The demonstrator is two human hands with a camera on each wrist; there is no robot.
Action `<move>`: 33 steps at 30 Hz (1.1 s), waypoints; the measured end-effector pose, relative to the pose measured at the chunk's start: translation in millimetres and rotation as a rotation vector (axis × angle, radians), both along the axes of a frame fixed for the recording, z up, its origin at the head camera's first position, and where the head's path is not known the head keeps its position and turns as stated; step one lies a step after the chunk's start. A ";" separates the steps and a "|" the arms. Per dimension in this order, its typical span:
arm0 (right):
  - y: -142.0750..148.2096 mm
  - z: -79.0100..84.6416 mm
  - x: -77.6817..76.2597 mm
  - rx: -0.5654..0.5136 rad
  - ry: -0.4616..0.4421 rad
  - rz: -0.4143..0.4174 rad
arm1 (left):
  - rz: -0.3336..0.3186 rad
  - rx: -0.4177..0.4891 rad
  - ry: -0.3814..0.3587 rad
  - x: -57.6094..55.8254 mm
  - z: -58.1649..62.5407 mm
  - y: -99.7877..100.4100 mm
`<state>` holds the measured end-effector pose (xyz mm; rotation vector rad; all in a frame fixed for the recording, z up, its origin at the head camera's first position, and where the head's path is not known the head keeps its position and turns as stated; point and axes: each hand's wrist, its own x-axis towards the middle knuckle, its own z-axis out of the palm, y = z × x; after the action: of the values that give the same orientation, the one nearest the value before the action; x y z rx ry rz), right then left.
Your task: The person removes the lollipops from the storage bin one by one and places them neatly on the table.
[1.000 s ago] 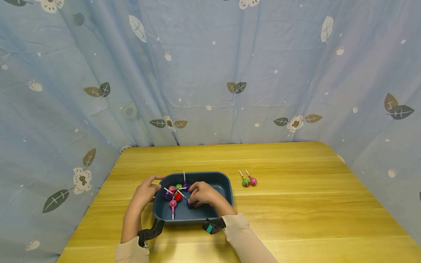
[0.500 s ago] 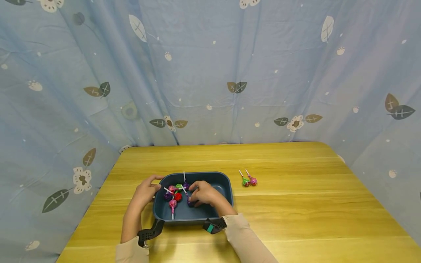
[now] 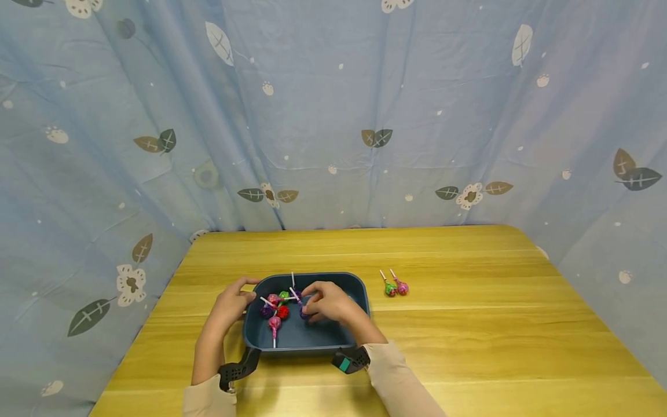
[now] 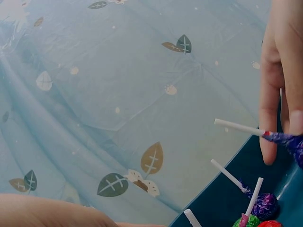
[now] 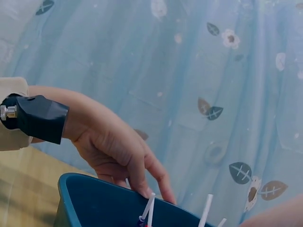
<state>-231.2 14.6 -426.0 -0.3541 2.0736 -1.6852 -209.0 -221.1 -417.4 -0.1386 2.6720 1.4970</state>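
Note:
A dark blue plastic bin point(image 3: 315, 337) stands on the table with several wrapped lollipops in its left part. Inside it, my right hand point(image 3: 333, 303) pinches a purple lollipop point(image 3: 304, 313) between thumb and fingers, the white stick pointing up and left. In the left wrist view that purple lollipop point(image 4: 283, 138) hangs near the bin's far wall. My left hand point(image 3: 229, 306) rests against the left rim, fingers fairly straight at the back-left corner; the right wrist view shows its fingertips at the rim. Among the other lollipops are a red one point(image 3: 282, 313) and a pink one point(image 3: 274, 323).
Green point(image 3: 391, 289) and pink point(image 3: 402, 288) lollipops lie side by side on the wooden table point(image 3: 469, 324), right of the bin. A blue patterned curtain point(image 3: 333, 116) hangs behind the table and at its sides. Black camera mounts point(image 3: 241, 368) sit on both wrists.
My right hand has shifted slightly up and right with the purple lollipop, whose stick now stands further up. The left hand and the bin have stayed in place.

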 end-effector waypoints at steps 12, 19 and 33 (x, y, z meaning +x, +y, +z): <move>18.5 6.3 2.7 -0.018 0.056 0.015 | 0.001 0.012 -0.001 -0.8 0.2 -0.2; 26.5 7.3 3.1 -0.054 0.060 0.011 | 0.015 0.010 -0.015 -1.7 -0.9 -0.9; 45.4 9.3 -2.6 -0.095 0.076 -0.003 | -0.006 0.013 -0.007 -1.1 -0.3 -0.2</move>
<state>-233.8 60.0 -416.7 -0.4518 2.0529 -1.8018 -210.1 -221.3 -417.7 -0.1352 2.6538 1.5095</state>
